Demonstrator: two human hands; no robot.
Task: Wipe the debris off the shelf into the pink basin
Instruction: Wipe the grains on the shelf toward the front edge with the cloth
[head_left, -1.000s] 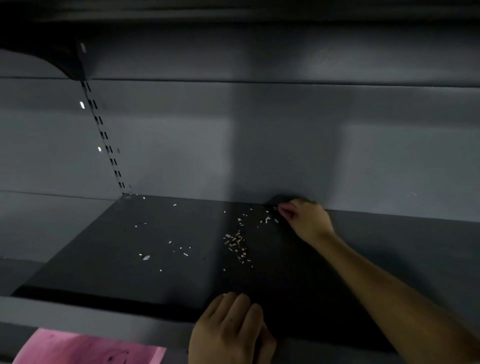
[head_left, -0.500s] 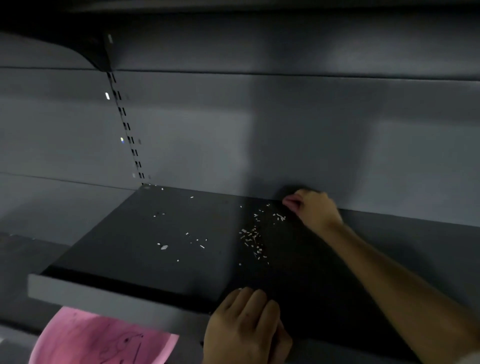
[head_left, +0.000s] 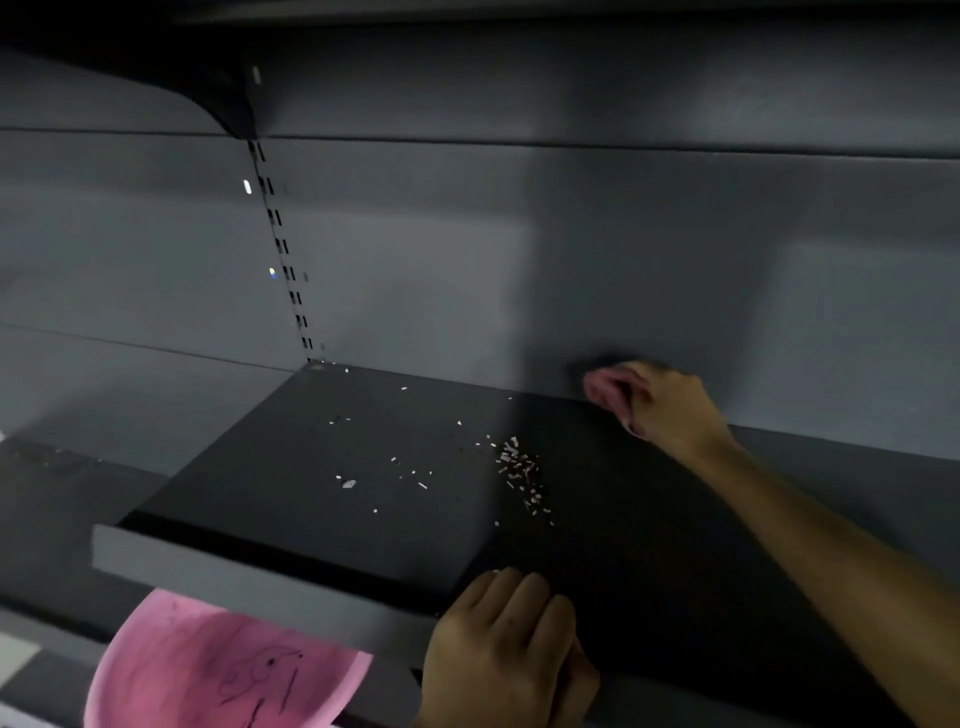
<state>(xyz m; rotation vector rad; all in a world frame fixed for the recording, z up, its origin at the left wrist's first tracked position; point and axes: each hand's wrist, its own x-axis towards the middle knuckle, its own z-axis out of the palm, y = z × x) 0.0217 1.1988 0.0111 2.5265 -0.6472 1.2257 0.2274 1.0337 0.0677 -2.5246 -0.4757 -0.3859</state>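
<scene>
Far back on the shelf (head_left: 260, 493), my right grip (head_left: 670, 410) bunches a soft pink cloth (head_left: 602, 387); left grip (head_left: 509, 644) clasps its lip; debris (head_left: 519, 473) looks light, scattery.

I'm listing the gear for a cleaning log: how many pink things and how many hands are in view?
Pink things: 2, the pink basin and the pink cloth gripped by the right hand.
Hands: 2, the right hand and the left hand holding the shelf edge.
Total: 4.
</scene>
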